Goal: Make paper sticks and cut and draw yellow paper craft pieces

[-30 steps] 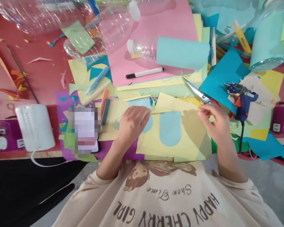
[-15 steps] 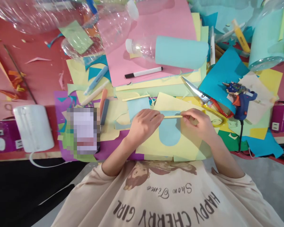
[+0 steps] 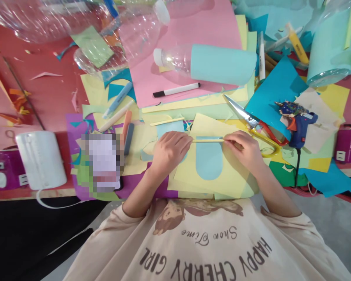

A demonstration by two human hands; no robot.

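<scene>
A thin yellow paper strip lies stretched across the top edge of a light blue arch-shaped cutout, which rests on a pale yellow sheet. My left hand pinches the strip's left end, fingers curled. My right hand pinches its right end, fingers closed. Both hands rest low on the sheet, close to my chest.
Scissors with red and yellow handles lie just beyond my right hand. A blue glue gun sits to the right. A bottle wrapped in light blue paper and a black marker lie on a pink sheet. A phone and a white box lie left.
My right hand moved left from near the scissors and closed the gap to my left hand. The strip dipped lower over the blue cutout, then rose back to its top edge.
</scene>
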